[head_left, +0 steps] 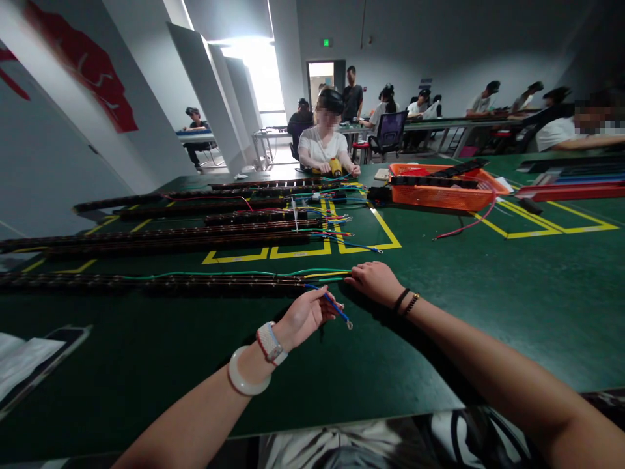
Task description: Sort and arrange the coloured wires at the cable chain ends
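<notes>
My left hand (308, 314), palm turned up, holds a blue wire (338, 306) between thumb and fingers. A ring terminal (349, 324) tips that wire. My right hand (372, 281) is closed on the ends of green and yellow wires (325, 273), just above the table. These wires come out of a long black cable chain (195, 284) that lies across the green table to the left. One green wire runs along the top of the chain. The fingertips of my right hand are partly hidden.
More cable chains (161, 242) with loose wire ends lie beyond, over yellow tape frames (390, 241). An orange basket (434, 195) stands at the back right. Across the table a person (325, 143) holds a yellow tool (335, 167). A papered tray (43, 365) lies near left.
</notes>
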`<state>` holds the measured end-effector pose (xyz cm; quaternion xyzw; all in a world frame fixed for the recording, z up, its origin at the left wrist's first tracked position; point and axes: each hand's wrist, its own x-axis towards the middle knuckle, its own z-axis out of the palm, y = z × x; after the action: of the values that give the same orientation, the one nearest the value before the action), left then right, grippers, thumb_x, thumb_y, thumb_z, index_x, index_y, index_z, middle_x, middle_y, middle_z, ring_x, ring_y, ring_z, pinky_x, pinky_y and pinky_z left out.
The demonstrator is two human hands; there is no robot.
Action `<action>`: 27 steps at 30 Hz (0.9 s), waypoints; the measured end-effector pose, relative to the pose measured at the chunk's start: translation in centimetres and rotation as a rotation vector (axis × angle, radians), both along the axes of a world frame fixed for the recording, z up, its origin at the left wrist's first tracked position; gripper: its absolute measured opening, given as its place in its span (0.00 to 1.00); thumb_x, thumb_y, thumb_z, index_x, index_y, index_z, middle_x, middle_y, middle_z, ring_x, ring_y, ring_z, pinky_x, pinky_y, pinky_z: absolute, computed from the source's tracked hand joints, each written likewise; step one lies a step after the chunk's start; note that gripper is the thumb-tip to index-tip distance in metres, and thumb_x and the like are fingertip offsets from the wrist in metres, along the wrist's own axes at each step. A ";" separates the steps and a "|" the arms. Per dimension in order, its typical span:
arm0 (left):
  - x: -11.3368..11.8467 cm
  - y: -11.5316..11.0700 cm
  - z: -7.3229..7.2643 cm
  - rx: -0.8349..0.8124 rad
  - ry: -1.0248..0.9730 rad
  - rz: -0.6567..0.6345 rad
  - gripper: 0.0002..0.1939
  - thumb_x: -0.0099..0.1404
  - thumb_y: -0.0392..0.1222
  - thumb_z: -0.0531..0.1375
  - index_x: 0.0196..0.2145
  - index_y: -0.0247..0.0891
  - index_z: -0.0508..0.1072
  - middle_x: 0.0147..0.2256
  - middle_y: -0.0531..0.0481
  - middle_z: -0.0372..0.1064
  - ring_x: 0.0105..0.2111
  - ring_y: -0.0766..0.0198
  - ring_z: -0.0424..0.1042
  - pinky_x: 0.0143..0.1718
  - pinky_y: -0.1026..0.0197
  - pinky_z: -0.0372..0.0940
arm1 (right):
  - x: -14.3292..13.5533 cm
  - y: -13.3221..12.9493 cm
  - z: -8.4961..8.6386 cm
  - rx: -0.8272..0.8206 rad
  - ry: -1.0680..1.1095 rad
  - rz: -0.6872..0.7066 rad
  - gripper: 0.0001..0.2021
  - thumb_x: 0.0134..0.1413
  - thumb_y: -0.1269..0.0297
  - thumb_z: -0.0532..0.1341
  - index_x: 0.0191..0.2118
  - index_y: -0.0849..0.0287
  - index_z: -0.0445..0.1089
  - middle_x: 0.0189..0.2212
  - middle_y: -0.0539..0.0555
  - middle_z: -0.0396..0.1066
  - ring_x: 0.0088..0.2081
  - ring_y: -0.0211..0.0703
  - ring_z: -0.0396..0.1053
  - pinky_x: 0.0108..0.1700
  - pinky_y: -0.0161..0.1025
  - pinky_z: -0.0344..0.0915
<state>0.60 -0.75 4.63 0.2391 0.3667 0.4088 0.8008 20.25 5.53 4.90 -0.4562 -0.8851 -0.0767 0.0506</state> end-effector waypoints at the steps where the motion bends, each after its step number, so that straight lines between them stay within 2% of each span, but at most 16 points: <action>1: 0.0 0.0 0.0 -0.001 -0.007 0.004 0.09 0.66 0.36 0.51 0.31 0.32 0.69 0.27 0.45 0.71 0.31 0.62 0.73 0.31 0.64 0.64 | 0.0 0.0 0.0 0.002 -0.001 -0.006 0.18 0.62 0.54 0.50 0.32 0.60 0.71 0.31 0.58 0.73 0.34 0.43 0.69 0.35 0.37 0.55; 6: 0.0 0.0 0.0 0.021 0.007 -0.018 0.12 0.67 0.37 0.50 0.29 0.30 0.69 0.28 0.43 0.71 0.30 0.62 0.72 0.33 0.63 0.65 | -0.1 -0.5 0.0 0.032 0.025 0.038 0.14 0.59 0.54 0.55 0.34 0.61 0.69 0.31 0.56 0.72 0.33 0.42 0.68 0.33 0.36 0.53; 10: 0.0 0.1 -0.3 0.035 0.003 -0.027 0.13 0.67 0.37 0.49 0.30 0.29 0.70 0.29 0.42 0.71 0.30 0.63 0.72 0.33 0.63 0.65 | -0.4 -1.6 0.6 0.020 0.176 0.105 0.16 0.60 0.54 0.53 0.30 0.60 0.67 0.28 0.54 0.69 0.30 0.38 0.65 0.31 0.34 0.51; 14: 0.0 0.2 -0.7 0.052 -0.005 -0.022 0.12 0.66 0.38 0.51 0.31 0.29 0.71 0.31 0.42 0.71 0.31 0.63 0.72 0.35 0.61 0.66 | -0.6 -2.8 1.4 -0.199 0.343 0.241 0.25 0.63 0.51 0.46 0.22 0.61 0.65 0.19 0.50 0.64 0.23 0.33 0.58 0.28 0.33 0.48; 17: -0.1 0.3 -1.0 0.051 -0.023 -0.029 0.11 0.65 0.38 0.54 0.30 0.29 0.71 0.29 0.44 0.70 0.29 0.66 0.70 0.34 0.65 0.66 | -0.9 -3.4 1.5 -0.352 0.369 0.311 0.27 0.61 0.48 0.47 0.21 0.61 0.67 0.17 0.49 0.63 0.20 0.31 0.55 0.26 0.33 0.46; 20: 0.0 0.3 -1.2 0.073 -0.042 -0.033 0.10 0.65 0.37 0.54 0.31 0.30 0.71 0.29 0.45 0.70 0.27 0.69 0.69 0.30 0.68 0.65 | -1.1 -3.6 1.2 -0.442 0.384 0.277 0.26 0.58 0.46 0.51 0.23 0.62 0.70 0.16 0.49 0.64 0.18 0.30 0.53 0.24 0.32 0.45; 24: 0.3 0.0 -0.9 0.151 -0.023 -0.014 0.10 0.65 0.37 0.54 0.31 0.29 0.72 0.32 0.42 0.72 0.31 0.65 0.71 0.38 0.63 0.66 | -1.2 -3.4 1.3 -0.566 0.404 0.231 0.22 0.58 0.50 0.53 0.24 0.62 0.71 0.16 0.48 0.65 0.18 0.29 0.54 0.23 0.32 0.44; 27: 0.4 -0.1 -0.3 0.172 0.032 -0.010 0.12 0.66 0.39 0.52 0.32 0.28 0.72 0.32 0.40 0.73 0.33 0.62 0.72 0.40 0.60 0.66 | -1.2 -3.3 1.6 -0.526 0.370 0.204 0.22 0.59 0.52 0.52 0.22 0.63 0.70 0.15 0.48 0.62 0.18 0.29 0.52 0.22 0.32 0.43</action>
<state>0.97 -0.88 4.32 0.3154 0.3416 0.4308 0.7734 19.08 2.26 6.50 -0.3688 -0.8916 0.2437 0.0983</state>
